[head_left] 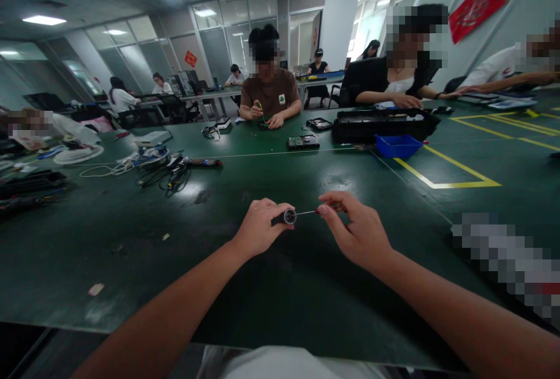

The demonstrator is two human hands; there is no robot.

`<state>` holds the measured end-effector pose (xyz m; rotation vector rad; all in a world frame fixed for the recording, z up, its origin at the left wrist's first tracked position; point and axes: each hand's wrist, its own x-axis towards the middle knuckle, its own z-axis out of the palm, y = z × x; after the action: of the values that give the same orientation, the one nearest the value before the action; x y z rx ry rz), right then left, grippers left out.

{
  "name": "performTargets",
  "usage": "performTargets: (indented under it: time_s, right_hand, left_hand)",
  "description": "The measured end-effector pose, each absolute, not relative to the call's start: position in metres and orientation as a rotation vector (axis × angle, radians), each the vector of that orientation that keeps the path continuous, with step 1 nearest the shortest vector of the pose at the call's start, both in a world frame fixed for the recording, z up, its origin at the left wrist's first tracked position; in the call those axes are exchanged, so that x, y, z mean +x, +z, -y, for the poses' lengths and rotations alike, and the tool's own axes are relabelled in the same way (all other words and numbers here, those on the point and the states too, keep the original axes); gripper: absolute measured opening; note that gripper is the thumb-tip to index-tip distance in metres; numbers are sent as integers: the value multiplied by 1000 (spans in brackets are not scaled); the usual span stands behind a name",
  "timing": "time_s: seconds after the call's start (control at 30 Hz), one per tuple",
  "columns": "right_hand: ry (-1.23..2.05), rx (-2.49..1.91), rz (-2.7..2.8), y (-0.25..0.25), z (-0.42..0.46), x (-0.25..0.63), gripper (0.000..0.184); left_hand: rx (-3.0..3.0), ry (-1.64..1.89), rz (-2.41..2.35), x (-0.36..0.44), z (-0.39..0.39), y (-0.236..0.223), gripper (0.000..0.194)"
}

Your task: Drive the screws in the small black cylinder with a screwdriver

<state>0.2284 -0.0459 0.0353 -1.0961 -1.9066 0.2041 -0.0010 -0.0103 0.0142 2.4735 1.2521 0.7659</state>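
The left hand is gripping a dark cylinder, the right hand pinching a thin-shafted tool; cables, a black casing and a blue tray are lying beyond.

The left hand covers most of the dark cylinder, leaving its round end in view. Fingers of the right hand hide much of the handle of the thin-shafted tool; whether its tip enters the cylinder or only touches it cannot be told. Coarse blocks blur the long object at right, which the picture's edge cuts off. The lettering on the red banner is too blurred to read.
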Motion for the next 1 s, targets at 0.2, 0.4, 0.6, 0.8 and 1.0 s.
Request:
performTargets:
  time_s: [0.2, 0.4, 0.6, 0.8, 1.0]
  right_hand:
    - [196, -1088, 1908, 35, 46, 228, 18]
    - [182, -1077, 1903, 38, 48, 228, 18]
    - [171, -1064, 1908, 36, 46, 228, 18]
    - [144, -1034, 1905, 36, 47, 228, 17]
    - [163, -1027, 1938, 35, 47, 228, 18]
  left_hand:
    - [2430, 777, -1191, -2, 10, 15, 24]
    - [2472, 774, -1278, -1, 12, 16, 26]
    - [2399, 786, -1170, -2, 9, 15, 23]
    - [2473, 773, -1292, -1, 12, 16, 28]
    - [2426, 817, -1181, -4, 8, 11, 27]
